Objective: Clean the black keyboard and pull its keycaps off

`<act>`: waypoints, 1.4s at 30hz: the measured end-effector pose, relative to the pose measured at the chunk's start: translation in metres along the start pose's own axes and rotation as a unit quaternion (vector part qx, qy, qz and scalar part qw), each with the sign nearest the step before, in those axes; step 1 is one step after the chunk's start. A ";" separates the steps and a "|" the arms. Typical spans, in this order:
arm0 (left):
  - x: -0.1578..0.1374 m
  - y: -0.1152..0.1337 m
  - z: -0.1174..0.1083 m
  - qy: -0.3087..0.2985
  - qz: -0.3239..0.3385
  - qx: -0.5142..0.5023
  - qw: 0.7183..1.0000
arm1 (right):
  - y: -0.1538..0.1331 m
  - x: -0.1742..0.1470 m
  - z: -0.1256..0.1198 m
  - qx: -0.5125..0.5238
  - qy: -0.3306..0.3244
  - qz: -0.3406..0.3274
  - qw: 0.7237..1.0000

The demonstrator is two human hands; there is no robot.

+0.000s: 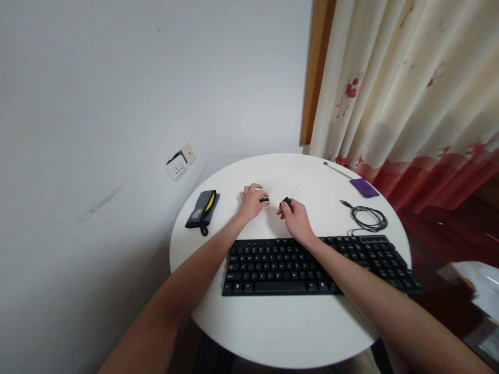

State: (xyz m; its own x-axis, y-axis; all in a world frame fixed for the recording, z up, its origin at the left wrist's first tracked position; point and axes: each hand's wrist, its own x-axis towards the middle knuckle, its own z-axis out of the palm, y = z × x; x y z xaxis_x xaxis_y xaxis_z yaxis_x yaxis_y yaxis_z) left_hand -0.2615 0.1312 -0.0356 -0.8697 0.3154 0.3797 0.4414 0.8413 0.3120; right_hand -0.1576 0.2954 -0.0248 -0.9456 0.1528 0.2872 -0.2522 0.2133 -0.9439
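My left hand [252,201] is above the middle of the round white table [273,327], thumb and fingertips closed on the ends of a small black piece [264,199] with a light band; its exact kind is too small to tell. Just to the right, my right hand [296,217] pinches a small black squarish object [286,201] between thumb and fingers. The two pieces are apart. Faint thin white strands show beyond the right fingers. Below both hands lies a black keyboard [280,267], partly covered by my right forearm.
A grey pouch with a yellow-edged opening [202,209] lies at the left. On the right are a coiled black USB cable [368,221], a purple pouch [364,188] and a thin stick with a dark tip [336,170]. A wall socket [177,167] and curtain [390,104] stand behind.
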 end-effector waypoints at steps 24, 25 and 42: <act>-0.029 0.037 -0.065 -0.449 0.183 -0.278 0.829 | -0.028 -0.026 -0.037 -0.095 -0.237 -0.073 0.964; -0.029 0.038 -0.065 -0.453 0.182 -0.275 0.828 | -0.029 -0.026 -0.038 -0.097 -0.237 -0.079 0.963; -0.032 0.031 -0.070 -0.496 0.177 -0.280 0.803 | -0.026 -0.033 -0.039 -0.160 -0.273 -0.172 0.933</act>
State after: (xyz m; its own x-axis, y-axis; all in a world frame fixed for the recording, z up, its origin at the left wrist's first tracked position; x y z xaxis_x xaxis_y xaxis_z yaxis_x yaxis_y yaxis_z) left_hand -0.2042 0.1167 0.0232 -0.2940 0.9191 -0.2622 0.4875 0.3801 0.7860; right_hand -0.1115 0.3220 -0.0031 -0.8060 -0.4738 0.3548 -0.5679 0.4502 -0.6890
